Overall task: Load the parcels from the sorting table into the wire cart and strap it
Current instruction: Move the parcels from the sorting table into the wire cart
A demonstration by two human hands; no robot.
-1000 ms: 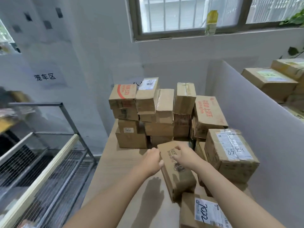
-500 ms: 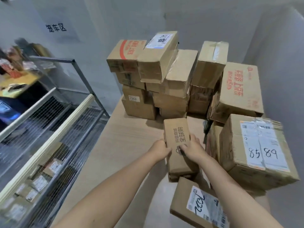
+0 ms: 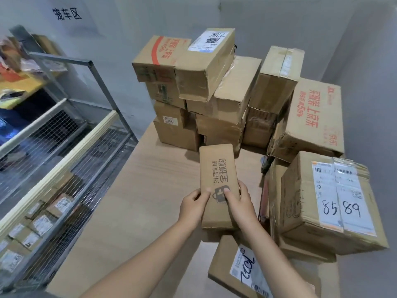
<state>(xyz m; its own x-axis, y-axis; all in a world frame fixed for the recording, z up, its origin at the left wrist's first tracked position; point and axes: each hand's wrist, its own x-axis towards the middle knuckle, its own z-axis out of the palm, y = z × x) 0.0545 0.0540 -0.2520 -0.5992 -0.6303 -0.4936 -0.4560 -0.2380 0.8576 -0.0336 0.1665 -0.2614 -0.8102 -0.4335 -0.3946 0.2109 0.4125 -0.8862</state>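
Loading step: L hand (image 3: 193, 208) + R hand (image 3: 241, 204) both clamped on small box (image 3: 217, 166) at worktop (image 3: 137, 201). Next: swing left, clear the rail, drop in cart (image 3: 64, 160). Strap later.

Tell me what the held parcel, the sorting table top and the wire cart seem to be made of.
Held parcel: brown cardboard, matte; creased edges, ink printed straight on it.
Sorting table: pale wood or wood-look laminate, smooth; faint grain lines, cannot tell which.
Wire cart: grey metal frame and thin wire mesh, probably steel; dull sheen.
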